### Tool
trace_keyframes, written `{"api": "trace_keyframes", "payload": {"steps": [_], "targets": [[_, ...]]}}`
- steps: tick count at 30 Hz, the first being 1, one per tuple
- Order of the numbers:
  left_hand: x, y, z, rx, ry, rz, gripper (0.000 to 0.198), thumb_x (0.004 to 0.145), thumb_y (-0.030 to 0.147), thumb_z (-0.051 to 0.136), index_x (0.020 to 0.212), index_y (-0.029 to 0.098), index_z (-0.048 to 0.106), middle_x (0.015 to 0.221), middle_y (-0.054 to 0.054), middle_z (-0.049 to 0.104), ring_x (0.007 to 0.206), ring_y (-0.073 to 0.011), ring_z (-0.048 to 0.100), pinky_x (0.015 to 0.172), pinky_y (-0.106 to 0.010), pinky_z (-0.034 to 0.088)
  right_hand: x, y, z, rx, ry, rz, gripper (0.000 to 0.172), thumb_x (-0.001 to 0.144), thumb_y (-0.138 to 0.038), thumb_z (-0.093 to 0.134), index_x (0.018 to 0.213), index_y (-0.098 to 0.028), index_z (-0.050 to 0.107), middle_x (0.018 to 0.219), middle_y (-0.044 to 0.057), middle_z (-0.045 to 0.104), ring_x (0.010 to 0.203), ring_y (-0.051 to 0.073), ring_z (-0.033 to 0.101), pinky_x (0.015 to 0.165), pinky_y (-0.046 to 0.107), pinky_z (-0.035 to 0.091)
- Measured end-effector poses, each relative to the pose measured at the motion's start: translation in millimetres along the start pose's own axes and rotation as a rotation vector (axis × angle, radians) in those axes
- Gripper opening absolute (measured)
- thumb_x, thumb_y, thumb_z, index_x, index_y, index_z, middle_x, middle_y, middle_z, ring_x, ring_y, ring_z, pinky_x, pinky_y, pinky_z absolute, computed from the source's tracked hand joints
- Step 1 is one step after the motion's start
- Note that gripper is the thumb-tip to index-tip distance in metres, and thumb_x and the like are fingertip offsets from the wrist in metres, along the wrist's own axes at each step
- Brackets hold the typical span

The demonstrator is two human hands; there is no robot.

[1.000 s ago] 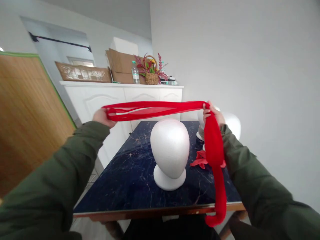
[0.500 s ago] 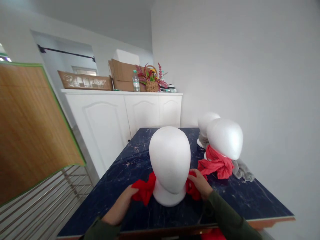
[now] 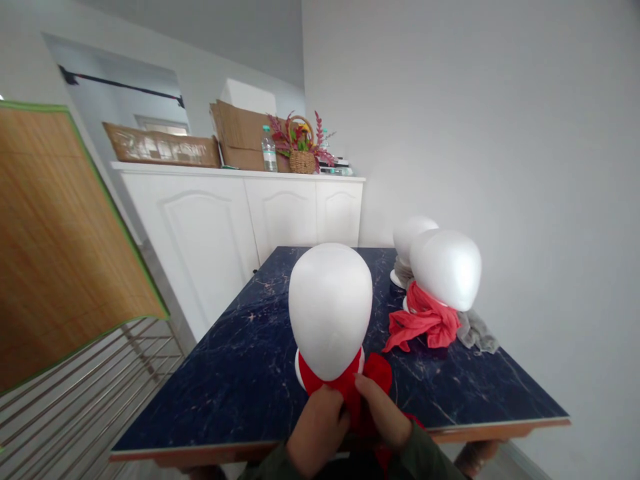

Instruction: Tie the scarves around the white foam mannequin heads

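A white mannequin head (image 3: 330, 307) stands upright near the front of the dark blue marbled table (image 3: 240, 373). Around its neck runs a red scarf (image 3: 373, 377), crossed at the front, with loose cloth hanging to the right and over the table edge. My left hand (image 3: 320, 420) is closed on the scarf just below the chin. Close beside it, my right hand (image 3: 383, 407) grips the scarf too, its thumb on top. Both hands partly cover the crossing of the cloth, so I cannot tell whether it is knotted.
At the right stand a white head (image 3: 445, 263) with a coral scarf (image 3: 427, 320) and, behind it, another white head (image 3: 413, 233) with grey cloth. More grey cloth (image 3: 477, 332) lies beside them. A white cabinet (image 3: 205, 213) and a metal rack (image 3: 145, 360) with a bamboo mat (image 3: 65, 253) stand leftward.
My hands have come from both sides of the neck to its front, bringing the red scarf's ends together below the chin. The view has shifted slightly.
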State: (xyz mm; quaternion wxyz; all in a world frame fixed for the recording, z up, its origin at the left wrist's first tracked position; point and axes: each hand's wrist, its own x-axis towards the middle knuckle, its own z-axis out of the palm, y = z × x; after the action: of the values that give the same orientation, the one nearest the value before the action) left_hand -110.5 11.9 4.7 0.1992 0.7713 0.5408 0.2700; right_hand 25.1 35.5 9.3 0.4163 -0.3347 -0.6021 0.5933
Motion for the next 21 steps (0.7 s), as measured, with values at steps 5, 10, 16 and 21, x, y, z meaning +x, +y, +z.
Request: {"api": "trace_keyframes", "payload": {"steps": [5,10,16,21], "targets": [[-4.8,8.1,11.8,0.127,0.138,-0.132,0.019,0.076,0.021,0.044,0.086,0.016,0.06,0.086,-0.011,0.059,0.083,-0.0238,0.057,0.073,-0.035,0.044,2.6,-6.6,11.1,0.086,-0.132,0.043,0.036,0.066,-0.035,0.067,0.094,-0.012,0.061,0.087,0.006,0.066,0.082,0.02,0.06,0.077,0.033,0.045],[-10.4,3.7,9.1,-0.123,0.404,-0.326,0.033,0.075,0.031,0.051,0.103,0.014,0.047,0.092,-0.009,0.058,0.078,-0.0203,0.059,0.067,-0.031,0.046,8.9,-4.6,16.1,0.478,0.028,0.113,0.027,0.069,-0.034,0.064,0.085,-0.012,0.064,0.079,0.006,0.067,0.076,0.019,0.061,0.077,0.033,0.045],[-7.9,-1.1,-8.4,-0.273,0.297,-0.204,0.034,0.079,0.035,0.046,0.108,0.018,0.05,0.105,-0.01,0.06,0.097,-0.0235,0.055,0.084,-0.035,0.041,9.3,-9.3,17.2,0.854,-0.052,0.235,0.031,0.073,-0.031,0.059,0.099,-0.015,0.061,0.096,0.007,0.066,0.097,0.021,0.057,0.089,0.036,0.04],[-2.8,-3.7,-11.7,-0.471,0.235,-0.215,0.046,0.068,0.028,0.062,0.11,0.016,0.051,0.109,-0.01,0.06,0.099,-0.0255,0.055,0.086,-0.035,0.04,8.1,-11.9,17.7,0.838,-0.146,0.22,0.03,0.077,-0.031,0.056,0.102,-0.015,0.06,0.1,0.007,0.065,0.1,0.019,0.055,0.09,0.035,0.038]]}}
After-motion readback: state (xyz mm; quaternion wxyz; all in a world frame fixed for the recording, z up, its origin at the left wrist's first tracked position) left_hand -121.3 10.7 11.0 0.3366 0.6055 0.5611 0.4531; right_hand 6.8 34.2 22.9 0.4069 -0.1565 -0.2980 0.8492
